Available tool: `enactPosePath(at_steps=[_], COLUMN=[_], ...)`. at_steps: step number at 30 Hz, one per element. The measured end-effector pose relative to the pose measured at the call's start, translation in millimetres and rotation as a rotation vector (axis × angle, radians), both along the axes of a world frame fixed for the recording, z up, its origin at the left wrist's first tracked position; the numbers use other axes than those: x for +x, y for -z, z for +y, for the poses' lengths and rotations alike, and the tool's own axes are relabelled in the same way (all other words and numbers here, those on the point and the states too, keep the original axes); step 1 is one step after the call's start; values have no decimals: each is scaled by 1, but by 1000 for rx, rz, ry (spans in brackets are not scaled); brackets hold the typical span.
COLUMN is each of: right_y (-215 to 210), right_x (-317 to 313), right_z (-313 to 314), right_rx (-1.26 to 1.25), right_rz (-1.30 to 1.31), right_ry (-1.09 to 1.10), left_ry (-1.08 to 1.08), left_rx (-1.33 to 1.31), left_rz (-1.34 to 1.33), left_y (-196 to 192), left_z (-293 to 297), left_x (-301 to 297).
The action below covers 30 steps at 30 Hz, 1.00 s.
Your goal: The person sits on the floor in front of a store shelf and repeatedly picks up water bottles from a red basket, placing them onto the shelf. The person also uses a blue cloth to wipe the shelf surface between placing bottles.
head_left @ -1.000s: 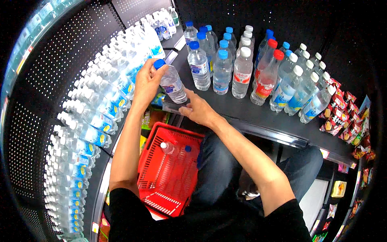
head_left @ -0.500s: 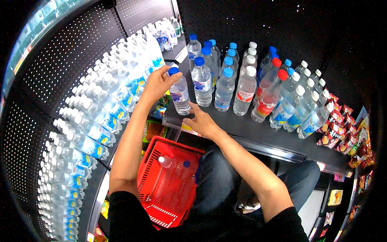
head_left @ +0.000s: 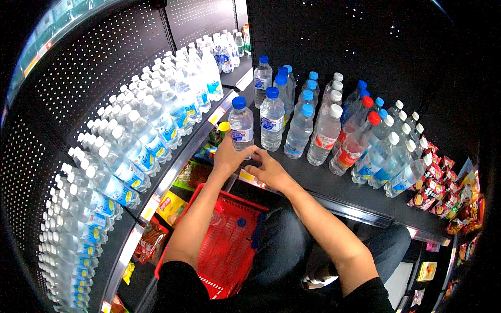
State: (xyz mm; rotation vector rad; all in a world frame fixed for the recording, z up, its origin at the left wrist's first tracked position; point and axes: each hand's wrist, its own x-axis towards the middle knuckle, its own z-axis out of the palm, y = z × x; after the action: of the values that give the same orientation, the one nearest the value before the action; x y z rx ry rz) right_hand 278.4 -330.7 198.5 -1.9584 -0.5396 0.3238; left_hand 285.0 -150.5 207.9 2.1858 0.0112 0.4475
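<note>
A clear water bottle (head_left: 241,127) with a dark blue cap stands upright at the front left corner of the dark shelf. My left hand (head_left: 229,158) is closed around its lower part, the thumb across the front of the base. Close by on the right, my right hand (head_left: 269,170) has thumb and forefinger apart, with its fingertips by the left thumb and the bottle's base. Nothing shows in the right hand. Just behind stands another blue-capped bottle (head_left: 272,120) in a row of similar ones.
Light-blue-capped bottles (head_left: 299,133), white-capped bottles (head_left: 324,136) and red-capped bottles (head_left: 351,148) line the shelf rightward. Snack packets (head_left: 430,182) sit at its right end. Many white-capped bottles (head_left: 148,138) fill the left shelf. A red basket (head_left: 229,201) holding bottles is below my arms.
My left hand has slid from the bottle's cap down to its base. My right hand remains beside the base. The view has shifted, and the bottle now stands straighter.
</note>
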Motion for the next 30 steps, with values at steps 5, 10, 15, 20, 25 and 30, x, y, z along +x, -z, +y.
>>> enactPosePath(at_steps=[5,10,15,20,25,30], right_y=[0,5,-16,-25,-24,-36], right_x=[-2,-14,-27,-32,-32,-36], right_z=[-1,-3,-2,-1,-2,0], right_rx=[2,-90,-120,-109,-58,-88], right_rz=[51,-162,-244,-308,-315,-202], right_ry=[-46,-47,-59,-82,-144,-146], left_ry=[-68,-53,-90,-42,-87,-52], left_rx=[-10,-9,-12,-12,61,26], left_rz=[45,-10,-44,-87,-15,15], left_y=[14,14,19,34,28,22], left_z=[1,-6,-1,1,-11,-16], left_x=[12,29,70,122,155,167])
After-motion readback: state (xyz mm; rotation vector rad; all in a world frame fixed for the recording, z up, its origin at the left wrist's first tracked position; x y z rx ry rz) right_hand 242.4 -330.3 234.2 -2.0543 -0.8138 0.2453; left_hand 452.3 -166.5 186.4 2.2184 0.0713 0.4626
